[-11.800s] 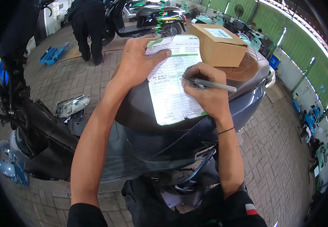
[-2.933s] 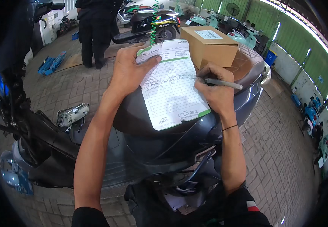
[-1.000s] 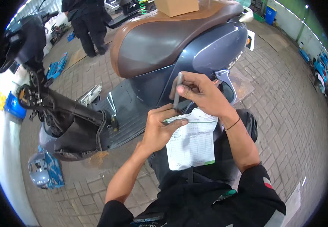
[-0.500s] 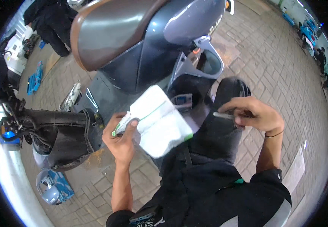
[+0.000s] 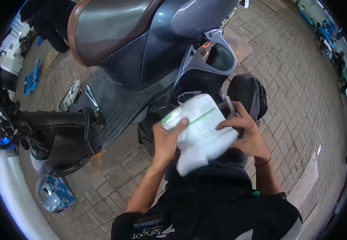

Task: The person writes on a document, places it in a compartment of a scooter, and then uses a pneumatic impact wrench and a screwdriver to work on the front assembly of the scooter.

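Over my lap, a creased white paper sheet (image 5: 200, 126) with green printed bands is spread between both hands, its lower part crumpled and blurred. My left hand (image 5: 166, 143) pinches its left side, thumb on top. At the right edge, my right hand (image 5: 248, 137) has its fingers closed on the paper. A slim pale grey stick (image 5: 230, 105), its exact kind unclear, juts up from the right hand's fingers. Just beyond the paper stands a scooter with a brown seat (image 5: 113, 30) and a dark grey body (image 5: 157, 52).
A screwdriver (image 5: 98, 120) and a silver metal tool (image 5: 92, 98) lie on the scooter's footboard (image 5: 115, 94). A blue box (image 5: 63, 195) sits on the paved floor at lower left. Farther off are a blue part (image 5: 32, 78) and a person in dark clothes (image 5: 49, 24).
The paper has moved right and turned in my left hand. My right hand has come in from the right and now grips the paper's edge, still keeping the stick.
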The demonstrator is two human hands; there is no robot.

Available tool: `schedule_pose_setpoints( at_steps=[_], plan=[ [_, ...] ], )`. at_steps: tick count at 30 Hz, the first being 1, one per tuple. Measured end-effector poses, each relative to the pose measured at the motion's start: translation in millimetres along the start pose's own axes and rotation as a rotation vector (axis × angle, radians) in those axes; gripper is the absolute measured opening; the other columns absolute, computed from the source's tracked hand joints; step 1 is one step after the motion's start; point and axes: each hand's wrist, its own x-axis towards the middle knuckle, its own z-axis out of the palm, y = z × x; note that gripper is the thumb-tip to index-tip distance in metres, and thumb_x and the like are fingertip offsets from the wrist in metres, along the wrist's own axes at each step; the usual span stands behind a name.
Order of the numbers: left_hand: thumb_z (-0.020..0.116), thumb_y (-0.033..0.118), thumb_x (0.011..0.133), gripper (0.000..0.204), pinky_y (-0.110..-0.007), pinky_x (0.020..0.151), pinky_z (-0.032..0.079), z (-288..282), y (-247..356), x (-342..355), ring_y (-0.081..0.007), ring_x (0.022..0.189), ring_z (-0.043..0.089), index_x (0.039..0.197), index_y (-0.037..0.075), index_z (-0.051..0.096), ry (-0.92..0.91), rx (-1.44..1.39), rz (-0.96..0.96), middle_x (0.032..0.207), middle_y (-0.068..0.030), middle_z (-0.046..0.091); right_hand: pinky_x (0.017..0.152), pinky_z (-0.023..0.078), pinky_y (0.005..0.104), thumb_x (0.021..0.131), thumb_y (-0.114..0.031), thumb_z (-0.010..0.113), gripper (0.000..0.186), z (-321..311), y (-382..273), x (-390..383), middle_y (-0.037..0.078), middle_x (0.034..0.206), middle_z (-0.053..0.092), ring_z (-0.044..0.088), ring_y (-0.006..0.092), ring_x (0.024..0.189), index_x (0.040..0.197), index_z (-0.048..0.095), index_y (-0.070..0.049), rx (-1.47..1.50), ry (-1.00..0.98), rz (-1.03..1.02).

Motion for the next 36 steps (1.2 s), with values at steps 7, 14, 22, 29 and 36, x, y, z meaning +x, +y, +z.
schedule_pose_setpoints(
  at_steps=[7,14,22,29,36],
  plan=[
    [0.072,-0.001,0.087,0.028,-0.026,0.083,0.053,-34,-36,-26,-0.0097,0.092,0.066,0.115,-0.001,0.072,-0.27,0.096,-0.047,0.105,-0.0032,0.074,0.088,0.047,0.0293,0.082,-0.014,0.084,0.05,25,25,-8,0.006,0.103,0.064,0.057,0.0111,0.1,0.122,0.059,0.003,0.345,0.103,0.331],
    [0.054,0.012,0.103,0.021,-0.032,0.066,0.056,-53,-60,-27,-0.0227,0.079,0.072,0.109,-0.005,0.064,-0.222,-0.087,-0.176,0.089,-0.0133,0.071,0.077,0.048,0.0274,0.082,-0.003,0.078,0.028,-5,21,3,0.003,0.086,0.064,0.056,0.0073,0.085,0.104,0.062,0.004,-0.221,0.283,0.206],
    [0.061,0.014,0.1,0.018,-0.034,0.069,0.056,-64,-70,-11,-0.0221,0.078,0.071,0.098,-0.003,0.065,-0.14,0.194,-0.026,0.084,-0.0091,0.067,0.068,0.05,0.0447,0.078,-0.011,0.074,0.019,-19,55,74,0.013,0.086,0.066,0.065,0.0374,0.081,0.094,0.065,-0.005,-0.792,0.05,-0.136],
    [0.061,0.012,0.099,0.016,-0.033,0.07,0.056,-71,-75,-26,-0.0201,0.078,0.07,0.098,-0.003,0.065,-0.06,0.173,-0.127,0.086,-0.0091,0.068,0.072,0.056,0.0449,0.075,-0.008,0.068,0.023,3,69,103,0.01,0.08,0.071,0.071,0.0323,0.08,0.096,0.075,-0.013,-1.178,-0.175,-0.179],
    [0.061,0.008,0.099,0.013,-0.026,0.07,0.052,-70,-76,-31,-0.0116,0.077,0.065,0.098,-0.003,0.067,-0.091,0.293,0.004,0.086,-0.0051,0.068,0.071,0.055,0.0443,0.078,-0.011,0.066,0.028,38,90,116,0.01,0.089,0.07,0.07,0.0322,0.084,0.105,0.072,-0.012,-1.003,-0.068,-0.266]
  ],
)
